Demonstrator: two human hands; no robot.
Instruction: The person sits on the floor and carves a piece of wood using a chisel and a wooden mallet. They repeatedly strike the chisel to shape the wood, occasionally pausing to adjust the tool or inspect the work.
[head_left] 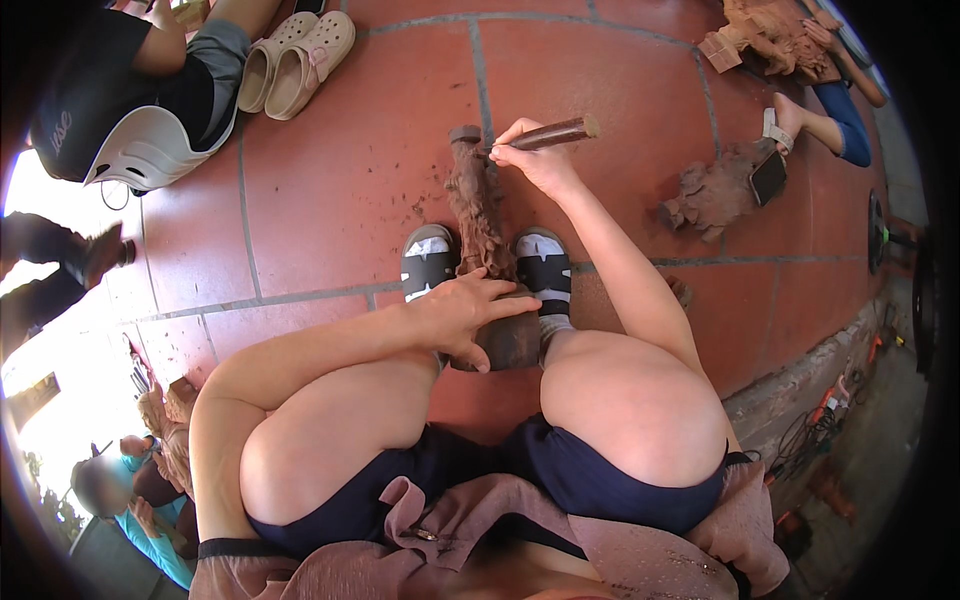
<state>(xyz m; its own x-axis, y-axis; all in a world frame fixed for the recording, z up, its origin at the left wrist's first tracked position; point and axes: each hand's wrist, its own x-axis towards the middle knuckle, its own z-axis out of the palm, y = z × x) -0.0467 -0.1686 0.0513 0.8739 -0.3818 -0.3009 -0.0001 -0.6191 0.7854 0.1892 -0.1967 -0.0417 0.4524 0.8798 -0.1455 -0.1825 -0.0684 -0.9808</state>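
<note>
A dark brown carved wooden figure point(474, 205) lies between my feet, its narrow end pointing away from me and its plain block base toward me. My left hand point(455, 312) rests on the base end, palm down, fingers spread and thumb apart. Near the far end, my right hand point(537, 167) is closed around a carving tool point(556, 134) with a thick, dark wooden handle and a pale butt end. The tool slants down to the left, its tip close to the figure's right side. Its working end is too small to make out.
Sandalled feet point(428, 262) flank the figure. To the right lies another carving point(715, 190) with a phone point(768, 178) on it. Beige clogs point(297, 65) stand far left beside a seated person point(165, 85). Another person's foot point(789, 118) and a carving point(770, 40) are far right.
</note>
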